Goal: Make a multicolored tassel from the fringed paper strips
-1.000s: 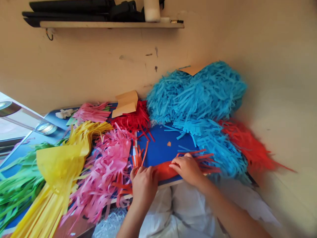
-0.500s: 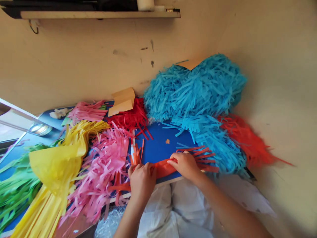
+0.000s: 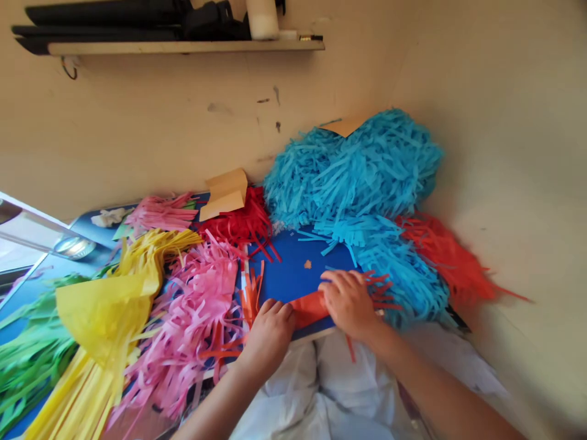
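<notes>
A strip of orange-red fringed tissue paper (image 3: 308,310) stretches between my hands at the front edge of the blue table. My left hand (image 3: 271,333) grips its left part with curled fingers. On the right, my right hand (image 3: 351,302) lies over the other part with bent fingers, and cut fringe sticks out past it. More orange fringe (image 3: 251,296) shows beyond my left hand. What my fingertips do under the paper is hidden.
Pink fringe (image 3: 202,305), yellow fringe (image 3: 101,305) and green fringe (image 3: 36,354) lie at left. Blue fringe (image 3: 358,171) is heaped at back right, with red fringe (image 3: 444,256) beside it. Folded brown paper (image 3: 225,194) and a glass (image 3: 74,245) stand further back. A shelf (image 3: 183,47) hangs above.
My right hand has shifted slightly right and its fingers have spread further over the paper. My left hand has moved a little right. An orange strand now hangs below my right hand.
</notes>
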A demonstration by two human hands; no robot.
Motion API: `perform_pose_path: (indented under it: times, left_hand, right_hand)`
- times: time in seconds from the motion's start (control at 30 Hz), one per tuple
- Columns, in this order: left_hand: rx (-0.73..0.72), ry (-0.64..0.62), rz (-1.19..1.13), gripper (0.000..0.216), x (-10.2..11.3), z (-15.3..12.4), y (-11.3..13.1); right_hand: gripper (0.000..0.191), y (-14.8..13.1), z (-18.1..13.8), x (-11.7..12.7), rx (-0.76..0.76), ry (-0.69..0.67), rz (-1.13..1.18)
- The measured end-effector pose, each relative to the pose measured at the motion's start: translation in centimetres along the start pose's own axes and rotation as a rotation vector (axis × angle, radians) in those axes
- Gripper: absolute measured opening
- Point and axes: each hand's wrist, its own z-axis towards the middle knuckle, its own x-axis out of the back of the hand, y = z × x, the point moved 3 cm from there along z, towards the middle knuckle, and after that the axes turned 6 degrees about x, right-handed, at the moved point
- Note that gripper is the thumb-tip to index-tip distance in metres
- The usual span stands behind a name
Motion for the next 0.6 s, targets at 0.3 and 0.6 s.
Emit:
perform_pose_path:
  times: [0.3, 0.6]
  left_hand:
    - [0.094, 0.066, 0.055, 0.018, 0.7, -1.1, 1.0]
    - [0.179, 0.26, -0.138, 0.021, 0.0, -1.7, -0.3]
  right_hand:
    - [0.027, 1.1, 0.0, -1.4, 0.176, -0.282, 0.242]
    - [0.021, 0.9, -0.3, -1.2, 0.159, -0.233, 0.236]
